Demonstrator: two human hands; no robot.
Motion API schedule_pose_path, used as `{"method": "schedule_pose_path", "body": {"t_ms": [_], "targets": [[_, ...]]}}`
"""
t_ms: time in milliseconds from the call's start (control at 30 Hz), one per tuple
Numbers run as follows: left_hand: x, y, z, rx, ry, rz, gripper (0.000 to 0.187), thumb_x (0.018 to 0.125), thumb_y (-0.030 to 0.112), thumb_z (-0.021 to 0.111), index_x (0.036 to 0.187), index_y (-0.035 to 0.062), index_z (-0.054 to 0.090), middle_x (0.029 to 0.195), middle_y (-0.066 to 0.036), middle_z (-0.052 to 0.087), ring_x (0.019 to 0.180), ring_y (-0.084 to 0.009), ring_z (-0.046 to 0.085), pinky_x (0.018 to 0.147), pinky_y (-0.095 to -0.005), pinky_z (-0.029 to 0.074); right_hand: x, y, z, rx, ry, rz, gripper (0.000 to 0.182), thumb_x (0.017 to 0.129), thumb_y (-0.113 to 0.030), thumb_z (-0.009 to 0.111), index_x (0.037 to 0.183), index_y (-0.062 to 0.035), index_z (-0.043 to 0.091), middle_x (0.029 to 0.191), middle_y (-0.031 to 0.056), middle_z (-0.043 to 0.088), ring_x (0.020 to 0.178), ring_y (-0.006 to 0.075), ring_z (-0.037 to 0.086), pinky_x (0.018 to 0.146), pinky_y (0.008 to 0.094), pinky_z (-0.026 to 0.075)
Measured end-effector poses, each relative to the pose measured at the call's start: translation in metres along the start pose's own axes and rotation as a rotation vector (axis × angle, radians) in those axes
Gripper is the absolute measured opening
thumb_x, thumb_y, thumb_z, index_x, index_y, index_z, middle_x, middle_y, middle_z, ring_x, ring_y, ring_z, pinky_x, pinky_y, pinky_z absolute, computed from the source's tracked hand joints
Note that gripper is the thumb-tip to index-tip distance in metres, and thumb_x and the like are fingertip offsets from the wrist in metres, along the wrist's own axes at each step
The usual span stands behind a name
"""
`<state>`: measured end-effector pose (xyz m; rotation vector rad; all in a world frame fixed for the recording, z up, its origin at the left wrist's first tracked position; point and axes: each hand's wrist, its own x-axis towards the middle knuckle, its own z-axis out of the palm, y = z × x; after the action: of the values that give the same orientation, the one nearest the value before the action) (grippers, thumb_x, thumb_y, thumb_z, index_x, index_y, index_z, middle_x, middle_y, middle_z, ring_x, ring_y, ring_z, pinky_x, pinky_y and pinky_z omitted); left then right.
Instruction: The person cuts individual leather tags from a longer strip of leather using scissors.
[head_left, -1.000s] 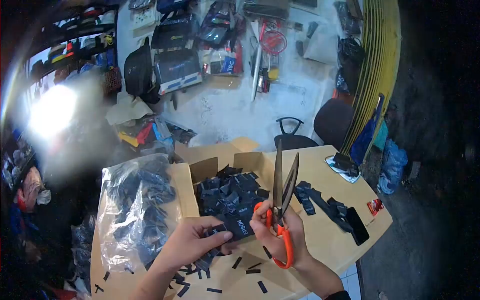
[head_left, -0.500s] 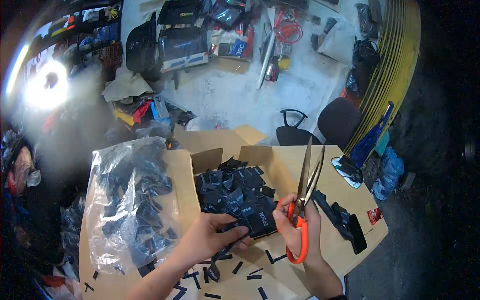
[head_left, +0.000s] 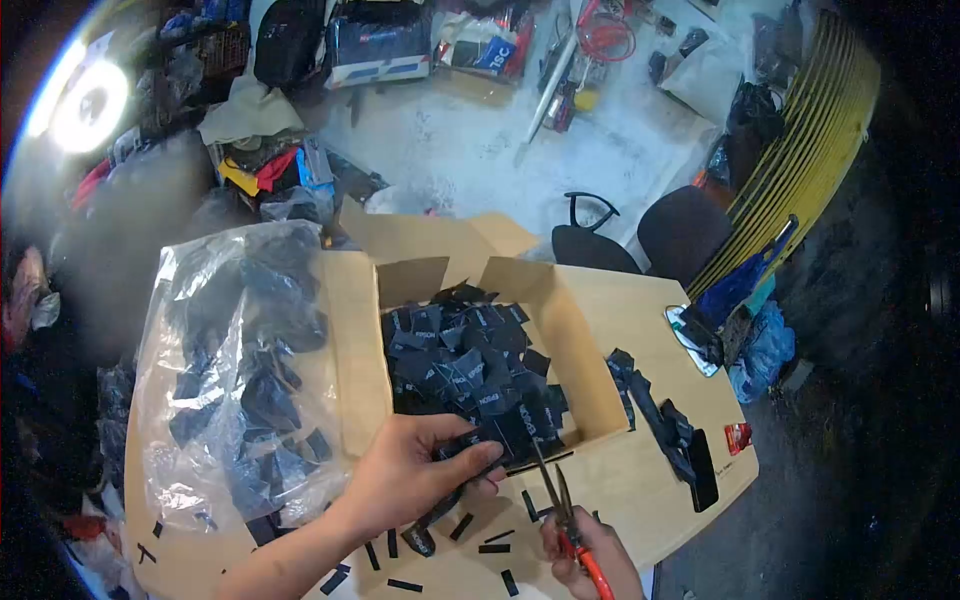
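Observation:
My left hand point(head_left: 425, 470) pinches a black fabric strip point(head_left: 505, 435) with pale lettering at the near edge of the cardboard box point(head_left: 590, 350). The strip's other end hangs below my fingers. Many black labels point(head_left: 465, 370), some reading EPSON, lie heaped in the box. My right hand point(head_left: 600, 560) is closed around the orange-handled scissors point(head_left: 563, 500), right of the strip. Their blades are slightly apart and point up toward the strip's right end; whether they touch it is unclear.
Left of the box lies a clear plastic bag point(head_left: 240, 380) with black pieces inside. Small black scraps point(head_left: 405, 585) are scattered along the near table. A black strap point(head_left: 660, 425) and a phone point(head_left: 704, 470) lie at the right. Chairs point(head_left: 684, 230) stand beyond the table.
My right hand and the scissors have moved down and left, from upright above the box's right side to near the strip. The blades look closer together. The camera view has shifted.

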<state>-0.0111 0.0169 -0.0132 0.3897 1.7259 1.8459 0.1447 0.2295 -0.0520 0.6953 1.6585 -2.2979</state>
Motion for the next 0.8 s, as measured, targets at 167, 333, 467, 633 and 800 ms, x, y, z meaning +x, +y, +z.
{"method": "schedule_pose_path", "body": {"t_ms": [167,333,467,633,800], "targets": [[0.001,0.002,0.001,-0.016,-0.006,-0.007,0.017,0.089,0.013,0.06,0.088,-0.004,0.064,0.077,-0.005,0.067,0.072,-0.0068,0.062,0.068,-0.0211,0.049,0.002,-0.014,0.033,-0.052,0.046,-0.01,0.038,0.095,-0.037,0.045,0.113,-0.0045,0.054,0.084,0.0017,0.057,0.064,0.0107,0.052,0.055,0.0237,0.045],[-0.001,0.001,-0.002,-0.146,-0.033,0.058,0.017,0.09,0.013,0.058,0.092,-0.0041,0.063,0.08,-0.006,0.067,0.073,-0.0086,0.062,0.068,-0.0225,0.051,0.008,-0.011,0.038,-0.093,-0.017,0.033,0.039,0.095,-0.038,0.045,0.108,-0.0039,0.055,0.087,0.0049,0.055,0.074,0.0116,0.054,0.059,0.0236,0.046],[0.002,-0.001,-0.003,-0.153,-0.06,0.096,0.017,0.09,0.011,0.057,0.094,-0.0046,0.062,0.081,-0.006,0.067,0.073,-0.0084,0.062,0.068,-0.0224,0.051,0.008,0.006,0.025,-0.245,-0.06,-0.165,0.031,0.094,-0.03,0.049,0.108,-0.0023,0.055,0.088,0.0061,0.057,0.074,0.0126,0.055,0.056,0.0244,0.046],[0.001,-0.004,-0.001,-0.089,-0.083,0.14,0.017,0.09,0.01,0.058,0.098,-0.0041,0.062,0.082,-0.006,0.067,0.074,-0.0078,0.061,0.068,-0.0224,0.051,0.001,-0.009,0.028,-0.872,-0.089,-0.493,0.024,0.091,-0.019,0.053,0.107,-0.0016,0.054,0.078,0.0058,0.056,0.065,0.0127,0.052,0.054,0.0216,0.042],[0.001,-0.002,-0.001,-0.063,-0.08,0.106,0.021,0.089,0.008,0.059,0.105,-0.0042,0.06,0.082,-0.007,0.067,0.075,-0.0087,0.062,0.069,-0.0226,0.051,-0.003,-0.014,0.04,-0.475,-0.156,-0.24,0.021,0.089,-0.012,0.054,0.107,-0.0015,0.052,0.08,0.0017,0.05,0.068,0.0101,0.049,0.059,0.0236,0.042]]}}
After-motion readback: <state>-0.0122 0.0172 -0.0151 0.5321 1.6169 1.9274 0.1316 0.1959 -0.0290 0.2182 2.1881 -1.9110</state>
